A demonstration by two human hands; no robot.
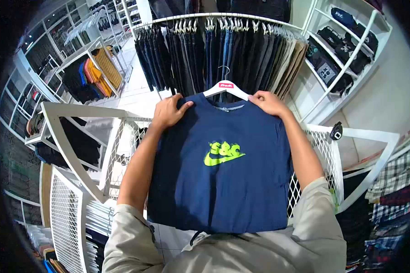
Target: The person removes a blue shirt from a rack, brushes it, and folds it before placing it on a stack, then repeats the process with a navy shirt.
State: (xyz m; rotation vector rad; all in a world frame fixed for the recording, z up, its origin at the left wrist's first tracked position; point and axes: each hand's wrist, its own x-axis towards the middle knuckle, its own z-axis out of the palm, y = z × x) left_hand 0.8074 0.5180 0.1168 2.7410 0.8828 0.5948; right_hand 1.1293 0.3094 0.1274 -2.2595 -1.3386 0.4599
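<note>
A navy T-shirt (223, 191) with a bright yellow-green print on its chest hangs spread out in front of me. Its neck sits over a white hanger (227, 89) with a red label and a metal hook pointing up. My left hand (169, 110) pinches the shirt's left shoulder, thumb on the front and fingers over the top edge. On the opposite shoulder, my right hand (268, 103) grips the cloth beside the end of the hanger, fingers curled. The shirt's lower hem lies close to my body.
Behind the shirt stands a curved rail (218, 15) full of hanging trousers (182, 59). White mesh racks (68, 209) flank me, with checked shirts (394, 177) at the far right. Shelves at the upper right hold folded dark clothes and caps (343, 17). A small black device (336, 131) sits on the right rack.
</note>
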